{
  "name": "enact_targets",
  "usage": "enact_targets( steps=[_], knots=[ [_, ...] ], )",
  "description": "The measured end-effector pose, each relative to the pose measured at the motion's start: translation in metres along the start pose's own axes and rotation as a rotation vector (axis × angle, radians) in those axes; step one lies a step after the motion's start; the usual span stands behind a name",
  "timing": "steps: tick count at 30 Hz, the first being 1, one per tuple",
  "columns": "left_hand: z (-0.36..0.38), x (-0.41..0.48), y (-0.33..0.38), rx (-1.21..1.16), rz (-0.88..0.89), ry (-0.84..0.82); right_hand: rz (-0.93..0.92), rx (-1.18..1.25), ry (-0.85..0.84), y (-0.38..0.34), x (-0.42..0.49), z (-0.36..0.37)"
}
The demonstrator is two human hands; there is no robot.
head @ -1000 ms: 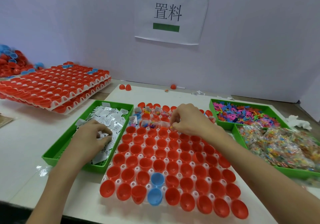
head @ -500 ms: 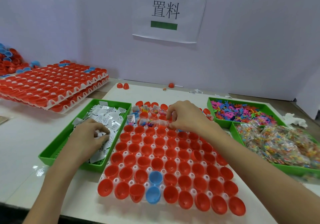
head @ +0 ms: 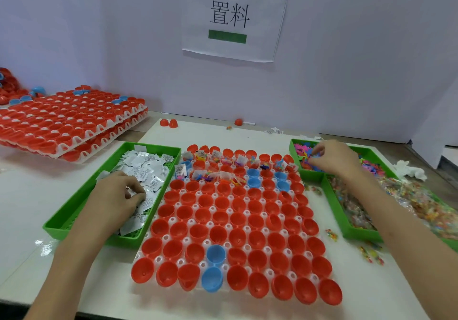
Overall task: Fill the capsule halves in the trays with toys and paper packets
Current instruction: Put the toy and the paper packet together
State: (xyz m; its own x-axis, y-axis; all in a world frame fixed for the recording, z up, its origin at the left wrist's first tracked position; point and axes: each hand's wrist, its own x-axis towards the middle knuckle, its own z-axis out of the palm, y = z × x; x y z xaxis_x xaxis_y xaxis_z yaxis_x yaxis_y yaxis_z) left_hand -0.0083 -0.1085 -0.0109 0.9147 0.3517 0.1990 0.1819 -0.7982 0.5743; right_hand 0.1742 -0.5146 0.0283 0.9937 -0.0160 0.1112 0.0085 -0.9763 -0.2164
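Right hand has left the capsule tray and is now over the far-right toy bin. Fingers curled among the toys; grasp cannot be told. Left hand stays in the packet bin, fingers pinching paper packets. Capsule halves sit mid-worktop; the back rows are filled. Stacked trays far left.

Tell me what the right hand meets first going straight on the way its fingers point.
The coloured toys in the far green tray: curled fingertips of the right hand look to be among them, though contact is hard to judge.
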Motion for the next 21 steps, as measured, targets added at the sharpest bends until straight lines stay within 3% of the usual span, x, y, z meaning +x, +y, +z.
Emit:
enact_targets(
  steps=[2, 5, 9, 15, 21],
  knots=[
    [0.0, 0.0, -0.001, -0.002, -0.002, -0.006, 0.041, 0.006, -0.041, 0.017, 0.001, 0.008],
    [0.0, 0.0, -0.002, 0.02, 0.011, -0.027, 0.033, 0.102, 0.062, 0.025, 0.001, 0.012],
    [0.0, -0.002, -0.002, -0.024, 0.036, -0.001, 0.031, 0.134, 0.064, 0.023, -0.001, 0.013],
    [-0.005, -0.008, 0.005, -0.16, 0.061, 0.256, 0.063, 0.289, 0.18, 0.025, -0.004, 0.012],
    [-0.018, -0.021, 0.022, -0.358, 0.067, 0.485, 0.043, 0.544, 0.18, 0.023, -0.011, -0.002]
  ],
)
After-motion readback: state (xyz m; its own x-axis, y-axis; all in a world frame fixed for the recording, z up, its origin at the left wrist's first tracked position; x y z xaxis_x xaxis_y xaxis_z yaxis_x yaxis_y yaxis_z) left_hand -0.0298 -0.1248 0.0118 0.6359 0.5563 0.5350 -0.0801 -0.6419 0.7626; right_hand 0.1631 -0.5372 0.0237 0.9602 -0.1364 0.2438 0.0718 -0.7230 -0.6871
